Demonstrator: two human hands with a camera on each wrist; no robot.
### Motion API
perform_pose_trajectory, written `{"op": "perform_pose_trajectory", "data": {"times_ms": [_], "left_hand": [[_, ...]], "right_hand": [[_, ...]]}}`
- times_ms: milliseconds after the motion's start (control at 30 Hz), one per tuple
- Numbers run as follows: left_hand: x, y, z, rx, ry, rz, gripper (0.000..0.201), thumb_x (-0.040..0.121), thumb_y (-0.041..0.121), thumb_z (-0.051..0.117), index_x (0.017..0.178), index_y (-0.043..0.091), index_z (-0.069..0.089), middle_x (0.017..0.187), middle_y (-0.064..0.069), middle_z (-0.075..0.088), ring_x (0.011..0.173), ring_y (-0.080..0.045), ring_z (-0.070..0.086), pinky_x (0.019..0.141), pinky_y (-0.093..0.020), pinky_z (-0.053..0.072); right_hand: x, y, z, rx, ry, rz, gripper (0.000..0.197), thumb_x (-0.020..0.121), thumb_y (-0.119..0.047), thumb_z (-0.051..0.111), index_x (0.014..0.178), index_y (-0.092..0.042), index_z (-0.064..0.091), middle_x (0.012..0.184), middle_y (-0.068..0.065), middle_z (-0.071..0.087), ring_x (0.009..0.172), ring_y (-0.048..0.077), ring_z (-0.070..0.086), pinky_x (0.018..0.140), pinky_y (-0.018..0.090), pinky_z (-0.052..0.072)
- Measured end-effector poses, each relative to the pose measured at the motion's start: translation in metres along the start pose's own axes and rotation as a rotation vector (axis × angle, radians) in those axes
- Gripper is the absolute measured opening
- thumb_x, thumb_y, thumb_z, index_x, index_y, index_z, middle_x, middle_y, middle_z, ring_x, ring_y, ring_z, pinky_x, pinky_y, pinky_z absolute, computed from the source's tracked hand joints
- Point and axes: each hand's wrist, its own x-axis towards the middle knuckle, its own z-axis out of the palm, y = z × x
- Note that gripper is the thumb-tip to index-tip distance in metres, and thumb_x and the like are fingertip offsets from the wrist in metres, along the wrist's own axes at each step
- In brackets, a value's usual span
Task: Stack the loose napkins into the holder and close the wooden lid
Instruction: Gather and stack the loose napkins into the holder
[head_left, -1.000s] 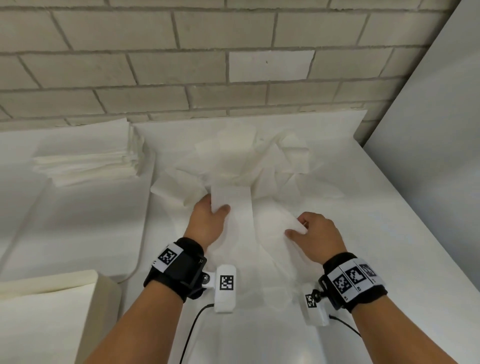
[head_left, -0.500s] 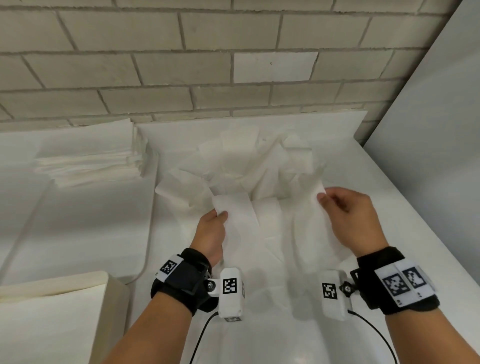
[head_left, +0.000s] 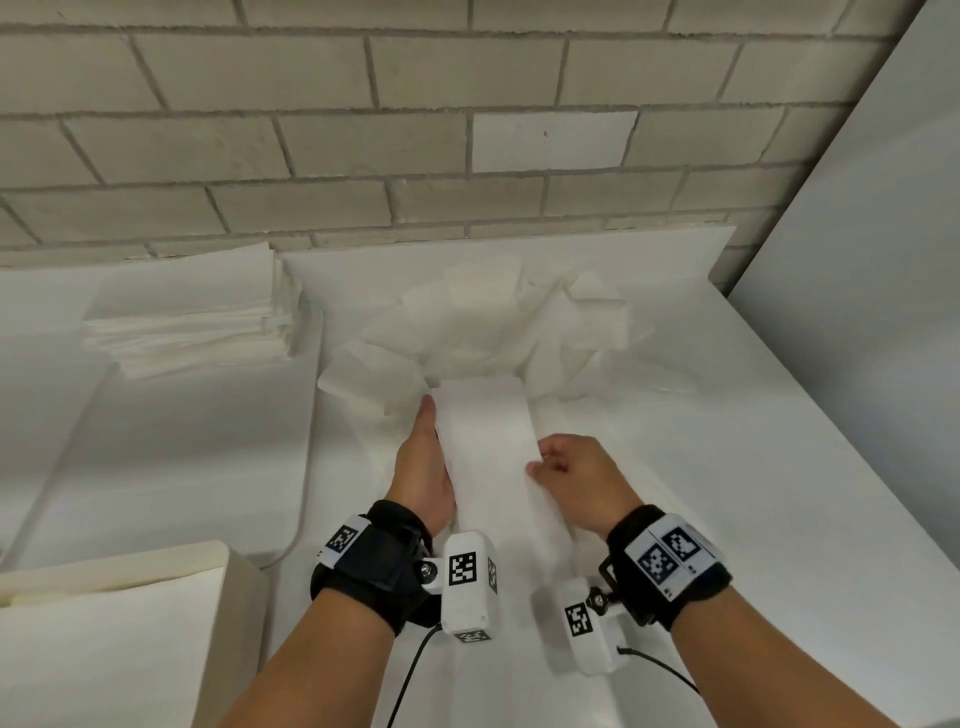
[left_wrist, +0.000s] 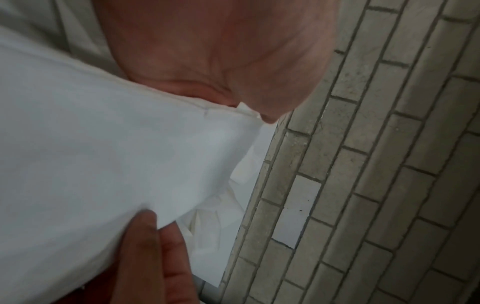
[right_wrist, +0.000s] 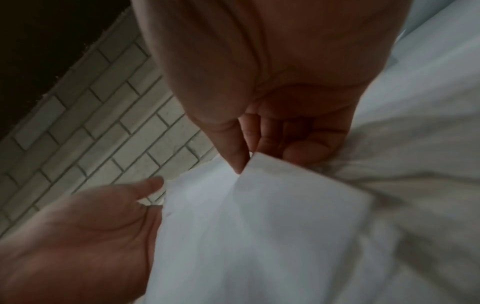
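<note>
A long white napkin (head_left: 485, 436) lies across my left hand (head_left: 423, 457), whose thumb runs along its left edge; the fingers are hidden under the paper. My right hand (head_left: 566, 467) pinches the napkin's right edge, and the right wrist view shows thumb and fingers closed on the napkin's corner (right_wrist: 257, 164). In the left wrist view the napkin (left_wrist: 116, 154) fills the frame under my thumb. Behind both hands a pile of loose napkins (head_left: 519, 332) lies crumpled on the white table. A cream box (head_left: 104, 639) sits at the bottom left; whether it is the holder, I cannot tell.
A neat stack of folded napkins (head_left: 192, 322) sits at the back left on a white board (head_left: 156, 457). A brick wall (head_left: 363, 130) runs close behind, and a white panel (head_left: 857, 312) closes off the right side.
My right hand lifted a napkin off the table, swung out to the right, then came left to the napkin in my left hand. My left hand turned more palm-up.
</note>
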Motion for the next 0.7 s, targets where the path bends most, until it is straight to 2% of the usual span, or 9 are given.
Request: {"op": "perform_pose_trajectory", "data": {"times_ms": [67, 133, 200, 267, 300, 367, 433, 567, 700], "left_hand": [[0.002, -0.003, -0.004, 0.13, -0.009, 0.032, 0.033, 0.098, 0.04, 0.059, 0.114, 0.012, 0.069, 0.108, -0.011, 0.076, 0.101, -0.027, 0.072, 0.087, -0.041, 0.057], [0.002, -0.009, -0.007, 0.315, -0.004, 0.123, 0.02, 0.094, 0.02, 0.069, 0.111, 0.01, 0.07, 0.106, -0.013, 0.076, 0.099, -0.03, 0.073, 0.085, -0.043, 0.059], [-0.002, -0.012, -0.008, 0.378, -0.028, 0.215, 0.02, 0.091, 0.01, 0.071, 0.111, 0.01, 0.07, 0.105, -0.011, 0.076, 0.1, -0.03, 0.073, 0.089, -0.049, 0.058], [-0.01, -0.006, -0.004, 0.36, -0.061, 0.295, 0.021, 0.09, 0.01, 0.072, 0.111, 0.012, 0.07, 0.104, -0.006, 0.077, 0.1, -0.025, 0.073, 0.087, -0.046, 0.059], [-0.015, 0.0, 0.001, 0.361, -0.077, 0.346, 0.019, 0.09, 0.011, 0.072, 0.109, 0.014, 0.07, 0.103, -0.004, 0.077, 0.099, -0.023, 0.073, 0.084, -0.041, 0.06], [-0.029, 0.015, 0.013, 0.393, -0.114, 0.468, 0.018, 0.088, 0.012, 0.075, 0.105, 0.018, 0.072, 0.101, 0.001, 0.078, 0.097, -0.017, 0.074, 0.081, -0.034, 0.06], [-0.042, 0.031, 0.026, 0.441, -0.173, 0.599, 0.023, 0.083, 0.011, 0.079, 0.104, 0.017, 0.072, 0.1, 0.003, 0.078, 0.097, -0.012, 0.073, 0.082, -0.029, 0.06], [-0.056, 0.049, 0.042, 0.474, -0.236, 0.756, 0.038, 0.074, 0.004, 0.086, 0.108, 0.0, 0.071, 0.102, -0.006, 0.077, 0.097, -0.015, 0.074, 0.079, -0.023, 0.057], [-0.044, 0.034, 0.037, 0.519, -0.196, 0.68, 0.044, 0.069, 0.004, 0.089, 0.109, 0.007, 0.071, 0.102, -0.003, 0.077, 0.097, -0.015, 0.073, 0.081, -0.03, 0.059]], "right_hand": [[-0.003, -0.002, 0.005, -0.038, -0.063, -0.011, 0.025, 0.094, -0.015, 0.062, 0.073, -0.007, 0.053, 0.063, 0.0, 0.044, 0.055, 0.009, 0.04, 0.061, 0.025, 0.039], [-0.005, -0.008, 0.008, -0.083, -0.104, -0.041, 0.021, 0.095, -0.015, 0.06, 0.075, -0.016, 0.054, 0.064, -0.004, 0.048, 0.054, 0.006, 0.043, 0.062, 0.023, 0.042], [-0.006, -0.012, 0.007, -0.022, -0.093, -0.052, 0.009, 0.092, -0.014, 0.063, 0.1, -0.018, 0.059, 0.085, -0.005, 0.063, 0.072, 0.007, 0.059, 0.072, 0.02, 0.051], [-0.011, -0.017, 0.003, 0.117, -0.108, -0.044, 0.04, 0.087, -0.012, 0.069, 0.122, -0.022, 0.052, 0.109, -0.008, 0.064, 0.094, 0.001, 0.062, 0.076, 0.013, 0.051], [-0.013, -0.019, 0.002, 0.169, -0.125, -0.037, 0.046, 0.086, -0.011, 0.07, 0.125, -0.023, 0.051, 0.114, -0.008, 0.066, 0.099, 0.002, 0.063, 0.079, 0.015, 0.052], [-0.017, -0.023, 0.0, 0.231, -0.119, -0.099, 0.038, 0.086, -0.006, 0.068, 0.121, -0.019, 0.06, 0.111, -0.004, 0.072, 0.099, 0.008, 0.069, 0.085, 0.028, 0.057], [-0.017, -0.031, -0.002, 0.282, -0.014, -0.211, 0.029, 0.087, 0.002, 0.063, 0.11, -0.014, 0.07, 0.103, 0.0, 0.076, 0.096, 0.013, 0.072, 0.086, 0.037, 0.058], [-0.012, -0.053, -0.012, 0.404, 0.134, -0.402, 0.029, 0.088, 0.008, 0.059, 0.106, -0.011, 0.072, 0.099, 0.002, 0.076, 0.097, 0.016, 0.072, 0.084, 0.03, 0.058], [-0.003, -0.036, -0.005, 0.242, 0.092, -0.364, 0.029, 0.086, 0.006, 0.061, 0.11, -0.008, 0.07, 0.101, 0.0, 0.074, 0.099, 0.013, 0.07, 0.084, 0.024, 0.055]]}}
